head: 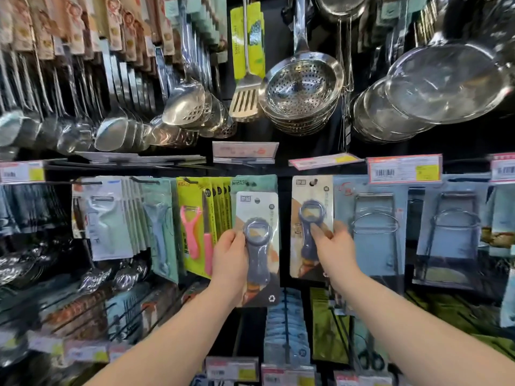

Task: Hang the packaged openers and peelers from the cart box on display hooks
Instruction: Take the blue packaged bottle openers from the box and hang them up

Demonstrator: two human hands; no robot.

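My left hand [230, 256] grips a packaged grey-blue bottle opener [257, 246] on a pale card, held upright in front of the display at mid-height. Just to its right, my right hand [333, 242] pinches a second, identical packaged opener [309, 218]; that card's top hole sits at a display hook [314, 181]. To the left hang yellow-carded pink peelers [195, 227] and several white and teal carded peelers [111, 218]. The cart box is out of view.
Steel ladles, slotted spoons, a spatula and strainers [302, 87] hang on the row above. Price tags [404, 168] line the rail. Blue-carded wire racks [373, 227] hang to the right, and more packaged goods fill the hooks below.
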